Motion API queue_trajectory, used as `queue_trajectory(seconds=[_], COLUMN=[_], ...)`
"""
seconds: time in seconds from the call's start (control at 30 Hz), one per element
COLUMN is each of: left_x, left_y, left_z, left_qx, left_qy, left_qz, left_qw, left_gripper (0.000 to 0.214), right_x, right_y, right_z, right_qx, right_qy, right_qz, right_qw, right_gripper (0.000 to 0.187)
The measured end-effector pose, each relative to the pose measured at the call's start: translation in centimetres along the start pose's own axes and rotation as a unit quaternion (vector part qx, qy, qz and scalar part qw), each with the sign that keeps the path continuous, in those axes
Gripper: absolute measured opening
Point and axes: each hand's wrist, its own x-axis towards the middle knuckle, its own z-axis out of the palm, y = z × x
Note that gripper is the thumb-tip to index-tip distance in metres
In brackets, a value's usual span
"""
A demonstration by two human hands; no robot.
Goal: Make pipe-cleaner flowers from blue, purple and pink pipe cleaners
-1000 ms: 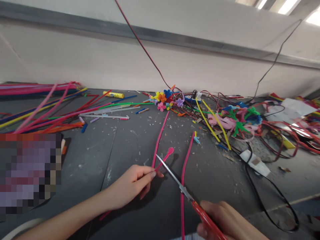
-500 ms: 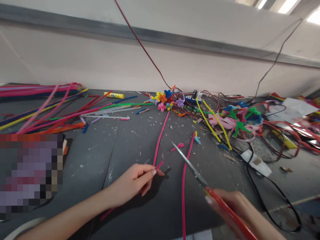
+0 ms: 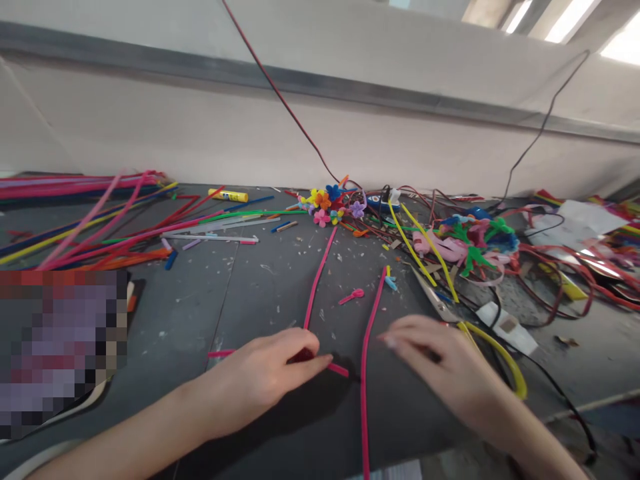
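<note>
Head view: the left hand (image 3: 257, 380) curls its fingers (image 3: 305, 347) around a short pink pipe cleaner (image 3: 337, 369) near the front edge of the surface (image 3: 250, 287); the right hand (image 3: 440, 357), fingers slightly spread and empty, lies just beside the steel scissors blades (image 3: 433, 299).

Both bare forearms reach in from the bottom of the view, the left forearm (image 3: 125, 423) from the lower left and the right forearm (image 3: 543, 443) from the lower right. The left hand (image 3: 260, 380) lies low and palm down, its back turned up, with its fingers (image 3: 300, 347) curled and closed, pointing right. The right hand (image 3: 445, 367) is slightly blurred, palm down and open, with its fingers loosely together and its fingertips (image 3: 390, 341) pointing left, toward the other hand. The hands are near each other but apart, and neither wrist is sharply bent.
</note>
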Motion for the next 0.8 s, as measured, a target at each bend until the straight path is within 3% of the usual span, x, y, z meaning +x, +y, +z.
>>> queue_trajectory(seconds=[0.07, 0.13, 0.23, 0.3, 0.4, 0.47, 0.53, 0.63, 0.7, 0.8], left_x=[-0.1, -0.5, -0.9, -0.8, 0.0, 0.7, 1.4, 2.1, 2.2, 2.0], left_y=[0.0, -0.3, -1.2, -1.8, -2.4, -2.6, -2.5, -2.2, -2.2, -2.7], left_z=[-0.1, -0.3, -0.5, -0.7, -1.1, -1.2, -1.1, -0.3, 0.5, 1.7], left_qx=[0.026, 0.035, -0.003, -0.025, -0.017, -0.015, -0.049, -0.189, -0.314, -0.434], left_qy=[0.007, 0.027, 0.089, 0.168, 0.297, 0.333, 0.327, 0.271, 0.218, 0.145], left_qz=[0.04, 0.066, 0.044, -0.012, -0.103, -0.124, -0.138, -0.206, -0.261, -0.276], left_qw=[0.999, 0.997, 0.995, 0.985, 0.949, 0.934, 0.934, 0.921, 0.887, 0.845], left_gripper=[0.031, 0.029, 0.024, 0.018, 0.012, 0.012, 0.012, 0.012, 0.016, 0.022], right_x=[1.5, 3.1, 5.2, 6.3, 7.5, 8.0, 8.3, 8.5, 8.5, 8.5], right_y=[-2.6, -4.4, -5.5, -5.6, -5.5, -5.3, -5.1, -4.6, -4.3, -3.8], right_z=[2.5, 4.5, 6.3, 6.7, 7.0, 7.1, 7.2, 7.2, 7.3, 7.7], right_qx=[0.099, 0.196, 0.331, 0.396, 0.473, 0.504, 0.518, 0.509, 0.462, 0.354], right_qy=[-0.149, -0.297, -0.379, -0.366, -0.315, -0.287, -0.271, -0.252, -0.225, -0.166], right_qz=[-0.017, 0.004, 0.058, 0.079, 0.081, 0.072, 0.06, 0.037, 0.002, -0.076], right_qw=[0.984, 0.934, 0.862, 0.838, 0.819, 0.812, 0.809, 0.822, 0.858, 0.917], right_gripper=[0.027, 0.028, 0.028, 0.027, 0.025, 0.024, 0.023, 0.021, 0.019, 0.019])
